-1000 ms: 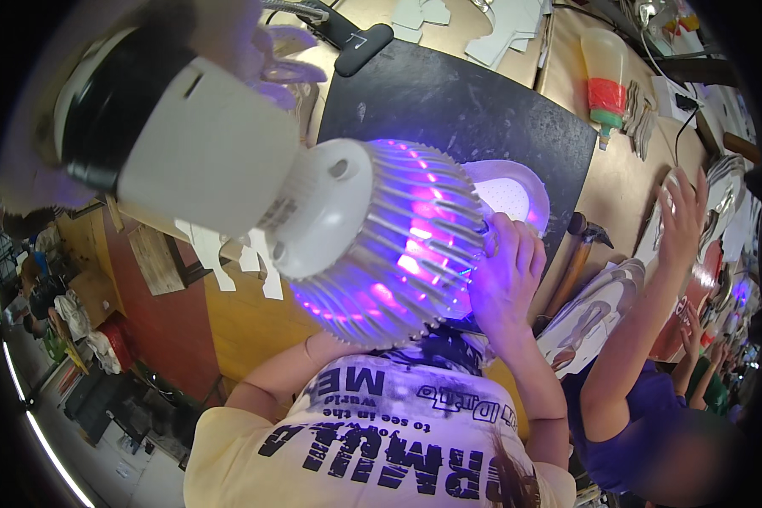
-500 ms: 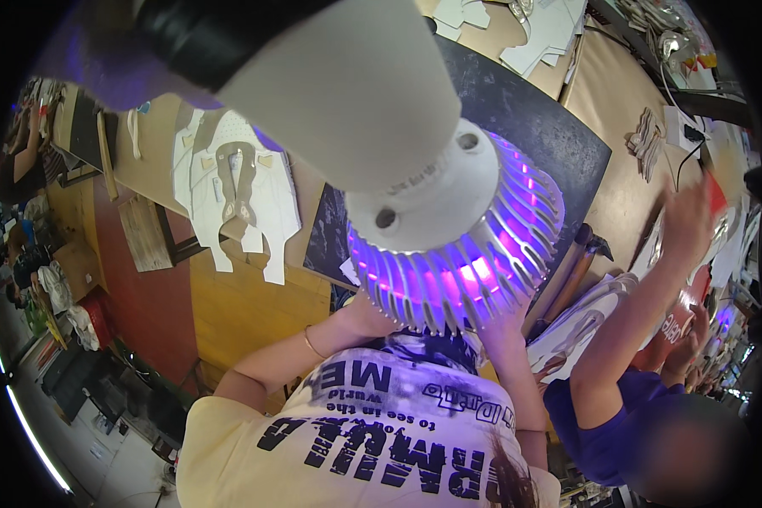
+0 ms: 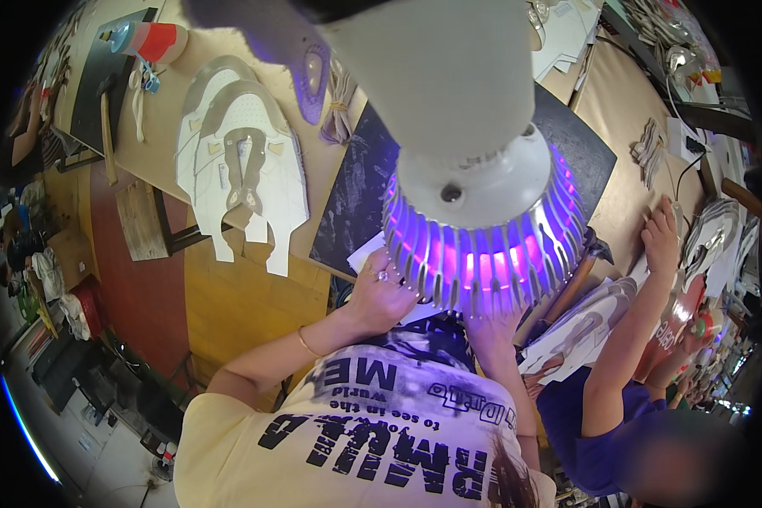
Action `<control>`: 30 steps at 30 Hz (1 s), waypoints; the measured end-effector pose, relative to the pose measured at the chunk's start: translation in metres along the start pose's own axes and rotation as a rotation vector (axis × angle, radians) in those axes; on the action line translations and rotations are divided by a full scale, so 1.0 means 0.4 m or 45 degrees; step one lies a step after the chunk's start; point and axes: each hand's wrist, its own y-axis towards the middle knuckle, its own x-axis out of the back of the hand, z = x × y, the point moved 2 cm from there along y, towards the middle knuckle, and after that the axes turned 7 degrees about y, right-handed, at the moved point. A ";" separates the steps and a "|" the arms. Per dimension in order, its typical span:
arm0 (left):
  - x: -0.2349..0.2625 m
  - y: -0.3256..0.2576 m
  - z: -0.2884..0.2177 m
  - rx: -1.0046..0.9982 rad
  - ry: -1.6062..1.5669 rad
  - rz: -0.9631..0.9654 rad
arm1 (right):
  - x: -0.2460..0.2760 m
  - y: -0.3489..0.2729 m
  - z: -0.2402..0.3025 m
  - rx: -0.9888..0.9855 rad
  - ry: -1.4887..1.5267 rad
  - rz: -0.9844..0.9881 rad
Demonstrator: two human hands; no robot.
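Observation:
A grey-white lamp (image 3: 491, 186) with a finned rim and purple light hangs over the black board (image 3: 356, 195) and hides much of the work beneath it. My left hand (image 3: 381, 292), with a ring and a bracelet, is curled at the board's near edge. A white flat piece (image 3: 365, 251) shows beside its fingers, and more white peeks out on its other side. The hand looks closed on this piece, though the exact grip is partly covered. My right hand (image 3: 489, 330) is under the lamp's near rim in purple light, its fingers hidden.
Shoe-upper pieces (image 3: 245, 161) lie overlapped on the table at left, near a bundle of strips (image 3: 339, 106), a bottle (image 3: 148, 41) and a hammer (image 3: 107, 127). At right, a co-worker's hand (image 3: 662, 237) reaches by stacked upper pieces (image 3: 580, 330). A wooden stool (image 3: 142, 222) stands at left.
The lamp now appears farther right in view, exposing more of my left hand and the white piece. The co-worker's raised hand has come down toward the table. My right hand stays under the lamp.

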 end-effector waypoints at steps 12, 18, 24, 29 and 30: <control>0.018 0.013 0.007 0.451 -0.265 -0.064 | -0.018 -0.018 -0.021 0.049 -0.031 -0.041; -0.062 -0.019 -0.006 0.286 0.022 -0.008 | -0.036 -0.023 -0.024 0.025 -0.012 -0.017; -0.071 -0.024 -0.011 0.255 0.123 -0.013 | -0.027 -0.015 -0.013 0.032 -0.050 -0.066; -0.055 -0.003 -0.011 0.252 0.146 0.038 | -0.022 -0.011 0.018 0.084 -0.166 -0.067; -0.047 0.001 -0.010 0.243 0.169 -0.041 | -0.022 -0.006 0.020 0.053 -0.173 -0.027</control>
